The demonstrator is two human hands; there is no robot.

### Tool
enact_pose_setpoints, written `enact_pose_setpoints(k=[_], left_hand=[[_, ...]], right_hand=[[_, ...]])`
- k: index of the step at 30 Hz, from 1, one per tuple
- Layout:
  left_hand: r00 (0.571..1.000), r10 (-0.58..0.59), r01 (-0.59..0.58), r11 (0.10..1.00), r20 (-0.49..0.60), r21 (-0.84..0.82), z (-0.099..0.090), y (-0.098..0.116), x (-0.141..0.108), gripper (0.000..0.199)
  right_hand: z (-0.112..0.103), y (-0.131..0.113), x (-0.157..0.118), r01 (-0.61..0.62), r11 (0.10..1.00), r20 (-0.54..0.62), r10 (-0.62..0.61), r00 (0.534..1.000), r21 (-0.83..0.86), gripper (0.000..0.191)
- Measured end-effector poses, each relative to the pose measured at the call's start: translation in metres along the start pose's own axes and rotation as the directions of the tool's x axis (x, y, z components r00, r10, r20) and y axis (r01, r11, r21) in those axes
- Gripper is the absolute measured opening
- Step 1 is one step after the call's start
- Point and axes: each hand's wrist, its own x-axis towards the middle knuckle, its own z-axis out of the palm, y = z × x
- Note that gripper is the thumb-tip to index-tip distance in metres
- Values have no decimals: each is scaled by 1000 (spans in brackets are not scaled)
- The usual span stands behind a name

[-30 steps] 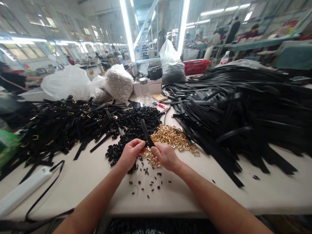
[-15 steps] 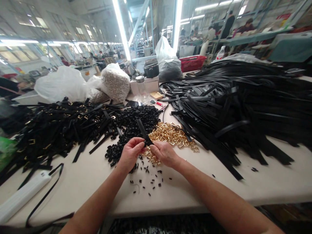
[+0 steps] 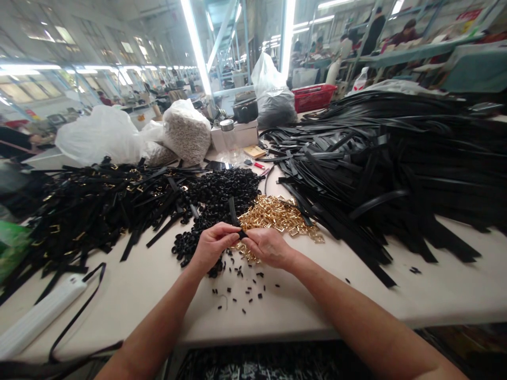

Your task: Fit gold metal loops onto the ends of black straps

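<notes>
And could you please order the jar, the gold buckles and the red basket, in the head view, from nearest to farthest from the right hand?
From the right hand:
1. Gold buckles: just beyond it.
2. Jar: farther back, leftward.
3. Red basket: farthest back, rightward.

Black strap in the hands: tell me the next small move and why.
Probably loosen the right hand slightly and check the black strap while the left hand holds it: both hands pinch it close together, and their grip hides whether a piece from the black loops or gold buckles nearby is fitted there.
</notes>
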Motion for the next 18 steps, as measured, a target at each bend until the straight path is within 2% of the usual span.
enact_pose_setpoints(k=[3, 5, 9, 12, 18], left_hand=[[999, 7, -8, 1000, 47, 30, -1, -1, 0, 18], [998, -15, 15, 1000, 56, -7, 0, -5, 0, 19], [990, -142, 143, 957, 22, -251, 4, -17, -1, 28], [971, -238, 228, 895, 21, -383, 9, -23, -2, 32], [986, -164, 141, 902, -24, -408, 15, -25, -2, 29]], right_hand=[[2, 1, 1, -14, 1000, 13, 14, 1000, -17, 29], [2, 1, 0, -13, 1000, 12, 13, 1000, 29, 28], [0, 0, -1, 8, 968, 9, -11, 1000, 251, 30], [-3, -1, -1, 19, 943, 19, -27, 999, 331, 31], [-6, 0, 0, -21, 921, 4, 21, 1000, 390, 30]])
